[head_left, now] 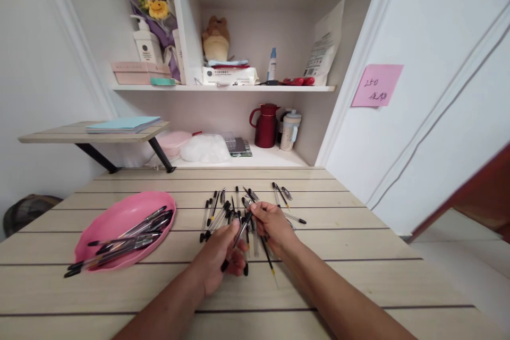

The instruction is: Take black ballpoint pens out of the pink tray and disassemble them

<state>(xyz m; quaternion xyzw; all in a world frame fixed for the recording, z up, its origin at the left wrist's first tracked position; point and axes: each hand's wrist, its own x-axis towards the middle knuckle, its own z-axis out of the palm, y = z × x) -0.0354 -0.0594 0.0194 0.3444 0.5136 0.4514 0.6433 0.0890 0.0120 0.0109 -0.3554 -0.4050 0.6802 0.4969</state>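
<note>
One black-and-clear plastic pen (243, 226) was gripped by the left hand (217, 256), its upper end seemingly pinched by the right hand (274, 224), over scattered black-capped clear pens (219, 218) toward the far edge of the pale slatted surface (350, 281).

The scene is viewed from the person's head, above the near side of the table (342, 287), facing forward and down. The left hand (215, 263) and right hand (274, 224) are seen from close behind, while shelves (227, 88) are taken in beyond the table's far edge.
</note>
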